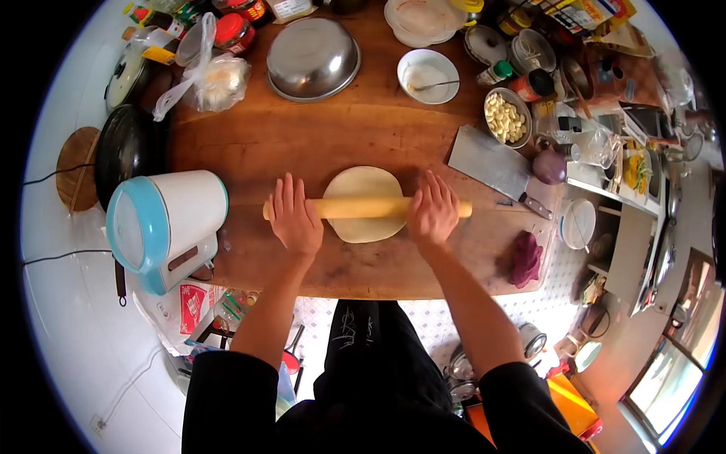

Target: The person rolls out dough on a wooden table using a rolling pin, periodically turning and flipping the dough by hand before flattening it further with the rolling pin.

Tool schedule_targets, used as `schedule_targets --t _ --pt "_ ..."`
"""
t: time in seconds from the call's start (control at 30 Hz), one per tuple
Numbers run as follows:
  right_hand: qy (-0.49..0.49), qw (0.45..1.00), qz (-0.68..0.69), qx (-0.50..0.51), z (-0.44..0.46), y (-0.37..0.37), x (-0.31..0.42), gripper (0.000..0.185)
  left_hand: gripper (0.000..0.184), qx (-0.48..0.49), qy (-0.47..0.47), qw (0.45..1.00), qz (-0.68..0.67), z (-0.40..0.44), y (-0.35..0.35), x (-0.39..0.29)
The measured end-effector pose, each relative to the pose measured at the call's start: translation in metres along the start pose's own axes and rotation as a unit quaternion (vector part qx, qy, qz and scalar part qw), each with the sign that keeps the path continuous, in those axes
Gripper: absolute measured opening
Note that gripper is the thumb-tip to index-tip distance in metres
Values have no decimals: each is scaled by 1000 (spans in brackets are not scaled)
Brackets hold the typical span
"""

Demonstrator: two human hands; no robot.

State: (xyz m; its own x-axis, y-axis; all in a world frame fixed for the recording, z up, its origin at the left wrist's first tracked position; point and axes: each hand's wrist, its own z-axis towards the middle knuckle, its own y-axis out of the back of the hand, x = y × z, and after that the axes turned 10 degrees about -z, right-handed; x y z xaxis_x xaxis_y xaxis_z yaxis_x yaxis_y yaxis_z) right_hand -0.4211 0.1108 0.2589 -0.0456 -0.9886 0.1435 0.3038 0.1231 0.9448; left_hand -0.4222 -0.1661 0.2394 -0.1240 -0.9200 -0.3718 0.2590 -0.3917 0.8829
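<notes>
A round, flat sheet of dough [365, 184] lies on the wooden table, with a pale wooden rolling pin [363, 208] across its middle. My left hand [293, 215] rests palm down over the pin's left part, fingers stretched out past it. Over the right part lies my right hand [434, 209], also palm down with its fingers extended. Both hands press on the pin rather than wrap round it. Their palms hide the pin beneath them, and its two ends show outside the hands.
A cleaver [491, 165], an onion [550, 166] and a bowl of peeled garlic cloves [507, 119] are at the right. A purple cloth [526, 259] lies near the front edge. An upturned metal basin [314, 59] and a white bowl [428, 76] stand behind; a white-and-blue appliance [168, 227] stands left.
</notes>
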Motion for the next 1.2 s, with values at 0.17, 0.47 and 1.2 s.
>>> schedule_targets --t 0.17,0.47,1.2 --pt "9 1000 -19 -18 0 -11 -3 30 44 -52 -10 999 -4 7 -8 0" --pt "10 1000 -17 -17 15 -16 5 37 47 -11 -19 1000 -14 22 -11 0" --pt "-1 996 -89 8 58 -35 9 18 10 -64 -77 994 -42 79 -36 6"
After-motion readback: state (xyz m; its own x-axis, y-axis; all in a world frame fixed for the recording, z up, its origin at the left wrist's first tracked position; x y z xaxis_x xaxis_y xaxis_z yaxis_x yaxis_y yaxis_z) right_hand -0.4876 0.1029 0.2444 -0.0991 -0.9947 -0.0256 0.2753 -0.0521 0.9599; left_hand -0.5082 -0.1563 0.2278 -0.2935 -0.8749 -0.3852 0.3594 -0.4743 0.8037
